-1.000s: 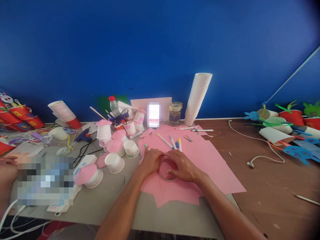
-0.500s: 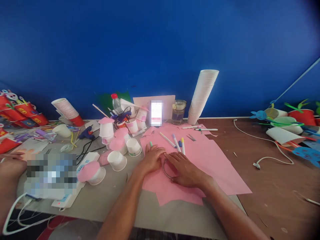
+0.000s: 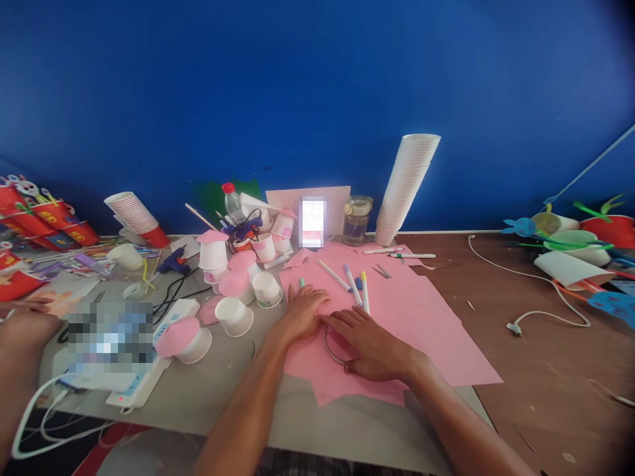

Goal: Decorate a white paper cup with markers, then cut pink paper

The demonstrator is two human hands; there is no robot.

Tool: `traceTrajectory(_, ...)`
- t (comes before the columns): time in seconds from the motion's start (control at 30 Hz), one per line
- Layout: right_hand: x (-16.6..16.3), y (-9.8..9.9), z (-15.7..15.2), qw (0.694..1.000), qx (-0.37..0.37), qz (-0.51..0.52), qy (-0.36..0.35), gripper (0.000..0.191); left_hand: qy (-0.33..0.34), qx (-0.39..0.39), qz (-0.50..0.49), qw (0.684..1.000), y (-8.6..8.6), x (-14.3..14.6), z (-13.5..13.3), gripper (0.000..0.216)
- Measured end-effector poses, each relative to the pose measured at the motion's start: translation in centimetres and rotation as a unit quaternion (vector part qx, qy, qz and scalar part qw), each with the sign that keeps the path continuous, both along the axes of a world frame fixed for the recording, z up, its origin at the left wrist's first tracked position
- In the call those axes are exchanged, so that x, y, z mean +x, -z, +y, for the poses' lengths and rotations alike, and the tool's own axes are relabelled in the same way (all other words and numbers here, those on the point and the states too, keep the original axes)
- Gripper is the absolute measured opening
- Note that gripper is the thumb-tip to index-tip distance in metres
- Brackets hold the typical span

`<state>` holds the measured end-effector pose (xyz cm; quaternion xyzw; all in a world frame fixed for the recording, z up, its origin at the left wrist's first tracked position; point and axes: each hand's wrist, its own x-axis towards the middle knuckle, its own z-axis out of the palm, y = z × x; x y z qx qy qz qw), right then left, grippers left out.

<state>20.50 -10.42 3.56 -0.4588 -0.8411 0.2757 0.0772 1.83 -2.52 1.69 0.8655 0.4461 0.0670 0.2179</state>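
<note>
My left hand (image 3: 303, 313) lies on the pink paper (image 3: 417, 330) with its fingers stretched out to the right. A green tip (image 3: 301, 282), probably of a marker, pokes out behind it; the rest is hidden. My right hand (image 3: 370, 344) spans a thin grey ring-shaped edge (image 3: 333, 348) lying on the paper, its thumb low and its fingers high on the round. The hand covers most of that round thing, so I cannot tell its kind. Just beyond my fingers lie a yellow-capped marker (image 3: 365, 291) and a blue-and-white marker (image 3: 351, 281).
White paper cups (image 3: 234, 317), some topped with pink paper, stand to the left. Behind are a tall cup stack (image 3: 407, 188), a glass jar (image 3: 357, 220) and a lit phone (image 3: 312, 221). A power strip (image 3: 149, 370) and another person's hand (image 3: 30, 324) are at the left.
The whole view has shifted slightly. My two hands stay in nearly the same places on the paper, the right one a touch farther from the left.
</note>
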Motion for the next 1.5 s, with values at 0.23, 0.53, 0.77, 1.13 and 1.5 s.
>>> traceTrajectory(0.23,-0.6,-0.4,-0.2,1.0,-0.011,0.004,-0.004,0.094,-0.004,0.011,0.024,1.0,0.6,-0.3,0.6,0.046)
traceTrajectory(0.53,-0.6,-0.5,-0.3,1.0,-0.016,0.003,-0.007,0.087,-0.035,0.032,0.035,0.998,1.2,-0.4,0.8,0.042)
traceTrajectory(0.77,-0.6,-0.7,-0.4,0.999,-0.04,0.006,-0.008,0.087,-0.052,0.03,0.03,0.998,1.4,-0.4,1.0,0.042)
traceTrajectory(1.13,-0.9,-0.9,-0.7,0.999,-0.042,0.014,-0.028,0.083,-0.05,0.025,0.034,0.998,1.3,-0.4,1.0,0.042)
traceTrajectory(1.5,-0.4,-0.3,-0.7,0.997,-0.073,-0.012,-0.007,0.096,-0.053,0.016,0.02,0.998,1.0,-0.4,1.0,0.041)
